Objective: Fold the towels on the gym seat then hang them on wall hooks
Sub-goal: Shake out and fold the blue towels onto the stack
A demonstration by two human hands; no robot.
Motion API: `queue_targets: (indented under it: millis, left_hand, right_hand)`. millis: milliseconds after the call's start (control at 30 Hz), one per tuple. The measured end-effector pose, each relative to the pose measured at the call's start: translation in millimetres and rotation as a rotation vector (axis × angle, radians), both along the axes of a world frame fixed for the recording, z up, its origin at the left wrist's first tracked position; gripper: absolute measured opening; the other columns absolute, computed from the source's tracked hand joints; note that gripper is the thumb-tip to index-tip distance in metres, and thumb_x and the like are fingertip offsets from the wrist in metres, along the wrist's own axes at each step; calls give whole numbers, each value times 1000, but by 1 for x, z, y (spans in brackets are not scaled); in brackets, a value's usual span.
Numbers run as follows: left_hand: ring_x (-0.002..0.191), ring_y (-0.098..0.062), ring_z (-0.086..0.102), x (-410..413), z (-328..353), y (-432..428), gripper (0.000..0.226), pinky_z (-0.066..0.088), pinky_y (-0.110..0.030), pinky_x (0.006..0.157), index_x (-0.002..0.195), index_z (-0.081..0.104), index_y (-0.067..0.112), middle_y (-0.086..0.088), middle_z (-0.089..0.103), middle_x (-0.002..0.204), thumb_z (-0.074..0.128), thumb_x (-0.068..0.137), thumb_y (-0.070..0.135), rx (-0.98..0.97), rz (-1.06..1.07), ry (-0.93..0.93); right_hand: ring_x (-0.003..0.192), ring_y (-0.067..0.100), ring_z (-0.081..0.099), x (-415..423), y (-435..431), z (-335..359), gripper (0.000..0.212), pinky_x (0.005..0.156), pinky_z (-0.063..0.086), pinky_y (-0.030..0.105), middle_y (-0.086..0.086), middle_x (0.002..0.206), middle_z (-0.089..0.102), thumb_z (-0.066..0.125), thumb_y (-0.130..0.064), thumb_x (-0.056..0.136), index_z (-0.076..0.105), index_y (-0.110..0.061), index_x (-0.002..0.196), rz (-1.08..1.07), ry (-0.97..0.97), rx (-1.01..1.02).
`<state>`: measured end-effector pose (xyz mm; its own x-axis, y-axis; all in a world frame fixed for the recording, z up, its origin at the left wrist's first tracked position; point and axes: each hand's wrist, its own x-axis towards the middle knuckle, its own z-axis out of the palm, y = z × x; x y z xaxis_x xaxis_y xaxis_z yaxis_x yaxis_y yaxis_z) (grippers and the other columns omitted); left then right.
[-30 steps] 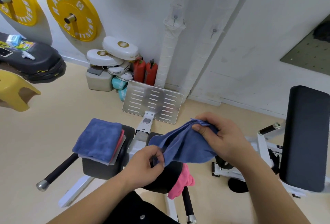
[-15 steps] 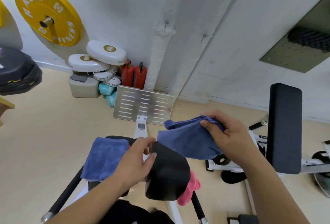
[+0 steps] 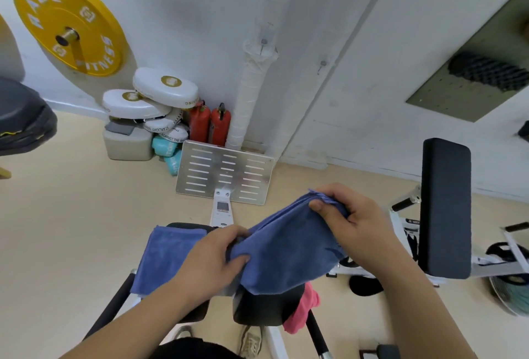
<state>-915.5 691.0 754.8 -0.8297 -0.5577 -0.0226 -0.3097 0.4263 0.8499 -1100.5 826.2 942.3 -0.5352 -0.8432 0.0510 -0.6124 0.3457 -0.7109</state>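
Observation:
A blue towel (image 3: 289, 250) is stretched in the air above the black gym seat (image 3: 266, 310). My right hand (image 3: 352, 224) pinches its far upper corner. My left hand (image 3: 217, 261) grips its near left edge. A folded blue towel (image 3: 166, 255) lies on the left seat pad, partly hidden by my left hand and forearm. A pink towel (image 3: 303, 310) hangs off the right side of the seat below the held towel. Two small hooks, wall hook (image 3: 264, 42) and wall hook (image 3: 323, 64), stick out of the white wall above.
A metal footplate (image 3: 226, 175) stands in front of the seat. Red extinguishers (image 3: 210, 124), white pads (image 3: 160, 92) and a yellow weight plate (image 3: 68, 24) line the wall at the left. A black upright pad (image 3: 446, 207) on a white frame stands at the right.
My left hand, which had let go of the towel and hovered over the seat, has taken hold of the blue towel's near edge again. The towel now spans both hands.

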Motion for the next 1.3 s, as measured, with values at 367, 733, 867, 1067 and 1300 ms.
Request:
queue_targets:
  millis: [367, 733, 867, 1067, 1300]
  left_hand:
    - [78, -9, 56, 57, -23, -3, 14, 48, -25, 63, 96, 56, 32, 16, 50, 100, 54, 94, 46, -225, -29, -265]
    - [110, -4, 50, 43, -7, -28, 15, 48, -29, 95, 91, 61, 35, 19, 58, 113, 72, 87, 44, -177, -130, -195]
    - [113, -2, 61, 37, -4, -30, 50, 52, -31, 100, 117, 53, 38, 23, 47, 137, 81, 76, 33, 60, -121, -118]
    - [84, -5, 67, 31, 1, -26, 40, 58, -31, 83, 114, 60, 40, 16, 69, 92, 74, 76, 34, 188, -282, -209]
    - [95, -20, 74, 54, 2, -47, 20, 55, -38, 91, 104, 77, 23, -3, 79, 97, 82, 85, 30, 798, 44, 10]
  right_hand:
    - [85, -1, 67, 5, -3, -29, 19, 73, 47, 6, -17, 84, 73, 63, -18, 100, 70, -34, 93, -105, -9, 36]
    - [84, 7, 68, 24, 13, 12, 26, 75, 50, 15, -8, 85, 73, 64, -11, 98, 73, -35, 89, 156, -93, 132]
    - [84, 9, 69, 26, 14, 20, 17, 76, 53, 18, -4, 86, 74, 66, -10, 97, 75, -23, 91, 221, -184, 154]
    - [79, 13, 64, 12, 15, 5, 15, 72, 50, 26, -2, 81, 69, 60, -19, 102, 70, -24, 91, 57, -41, 189]
    - [77, 22, 59, -20, 32, -52, 22, 63, 40, 31, 2, 79, 63, 50, -36, 105, 59, -23, 89, -375, -100, 204]
